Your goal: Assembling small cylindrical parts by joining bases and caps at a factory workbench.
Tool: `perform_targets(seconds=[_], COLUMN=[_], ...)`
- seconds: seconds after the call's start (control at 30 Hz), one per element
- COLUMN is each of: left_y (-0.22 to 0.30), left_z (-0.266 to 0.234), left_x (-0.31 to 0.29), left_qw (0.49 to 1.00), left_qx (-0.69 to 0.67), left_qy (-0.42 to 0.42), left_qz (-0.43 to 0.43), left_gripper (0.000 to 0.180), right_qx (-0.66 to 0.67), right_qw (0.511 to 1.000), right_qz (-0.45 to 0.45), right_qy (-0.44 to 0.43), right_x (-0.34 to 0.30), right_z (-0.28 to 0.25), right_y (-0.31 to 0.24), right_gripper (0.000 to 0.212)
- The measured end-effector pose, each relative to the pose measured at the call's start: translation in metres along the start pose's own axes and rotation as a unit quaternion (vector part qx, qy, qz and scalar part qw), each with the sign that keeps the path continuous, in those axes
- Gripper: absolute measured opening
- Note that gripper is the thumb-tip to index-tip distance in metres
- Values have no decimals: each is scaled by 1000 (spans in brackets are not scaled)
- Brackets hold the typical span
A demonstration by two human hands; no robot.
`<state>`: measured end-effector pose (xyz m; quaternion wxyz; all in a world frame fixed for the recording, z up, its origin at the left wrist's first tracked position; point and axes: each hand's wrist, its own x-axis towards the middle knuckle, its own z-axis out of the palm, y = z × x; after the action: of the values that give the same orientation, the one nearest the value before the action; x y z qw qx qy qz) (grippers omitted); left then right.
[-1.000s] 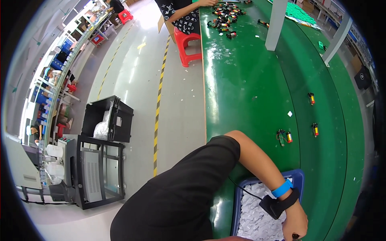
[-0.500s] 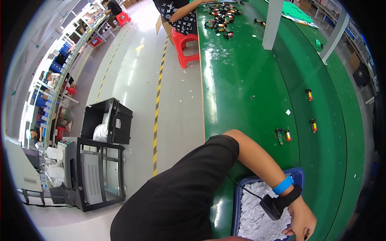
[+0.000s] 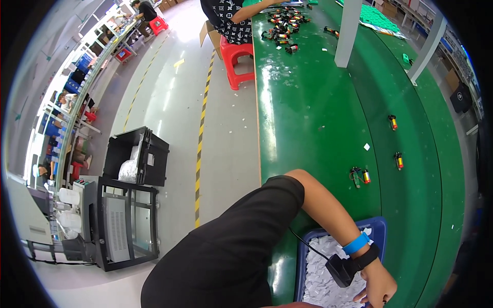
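Note:
My left arm, in a black sleeve, bends across the table. At its wrist are a blue band (image 3: 356,243) and a black strap holding a small black device (image 3: 340,270) with a cable. My left hand (image 3: 379,285) hangs over the right side of a blue plastic bin (image 3: 379,231) full of small white pieces (image 3: 321,277). Its fingers curl downward near the bottom edge, and whatever they pinch is hidden. My right hand is out of view; only a thin strip of skin shows at the lower edge.
On the green table (image 3: 308,133) beyond the bin lie a small circuit board with wires (image 3: 356,177) and red-yellow cylindrical parts (image 3: 399,160). A heap of similar parts (image 3: 287,23) lies far off, beside a seated person. A grey post (image 3: 348,36) rises from the table.
My left hand has shifted slightly left and up over the bin, its fingers still bent. The seated person at the far end has moved a little to the right.

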<state>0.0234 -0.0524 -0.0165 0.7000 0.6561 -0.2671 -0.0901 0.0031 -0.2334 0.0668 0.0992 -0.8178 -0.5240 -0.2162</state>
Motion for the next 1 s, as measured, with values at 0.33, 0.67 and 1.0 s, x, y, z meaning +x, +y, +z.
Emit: perform_targets(seconds=[0.33, 0.67, 1.0], left_y=[2, 18, 4], left_z=[0, -10, 5], left_x=[-2, -11, 3], left_qw=[977, 997, 981], left_qx=[154, 32, 103], left_qy=[71, 0, 50], left_qz=[126, 63, 155], left_gripper=[28, 38, 36], right_qx=[122, 105, 158], right_qw=[986, 987, 984], right_qz=[45, -47, -80], right_qy=[107, 109, 3], right_x=[-16, -12, 3], right_z=[14, 19, 8], right_y=[12, 28, 40], right_gripper=[28, 29, 36])
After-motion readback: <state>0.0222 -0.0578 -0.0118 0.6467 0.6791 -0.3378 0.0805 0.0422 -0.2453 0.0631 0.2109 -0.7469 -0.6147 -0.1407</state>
